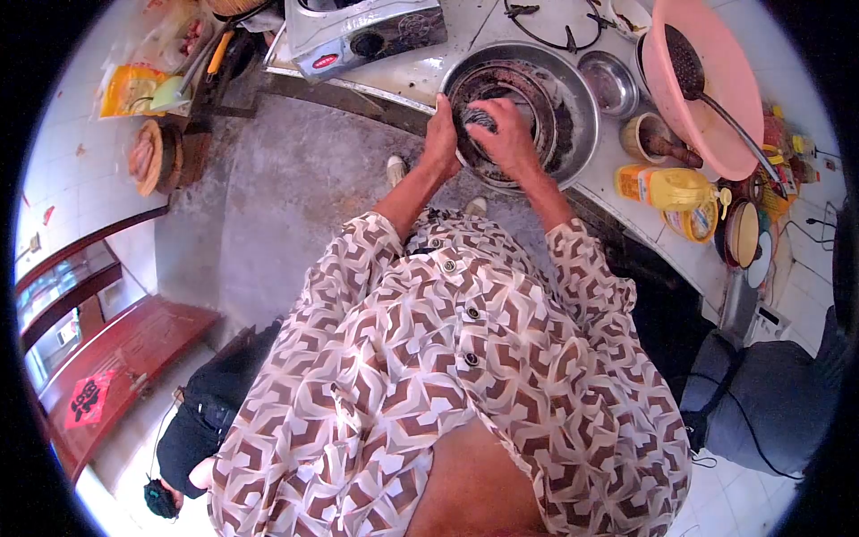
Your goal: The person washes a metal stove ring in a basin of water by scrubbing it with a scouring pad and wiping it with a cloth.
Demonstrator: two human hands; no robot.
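A wide metal basin stands at the counter's front edge. Inside it lies a round, blackened metal pan or ring, heavily stained; its exact kind is unclear. My left hand is closed around the left rim, fingers partly hidden, and I cannot tell whether it grips the basin, the blackened piece or both. Bunched in my right hand is a steel wool scourer, pressed against the inside of the blackened piece.
A gas stove sits left of the basin. To the right are a small metal bowl, a mortar, yellow oil bottles and a pink basin with a skimmer. Another person is at lower left.
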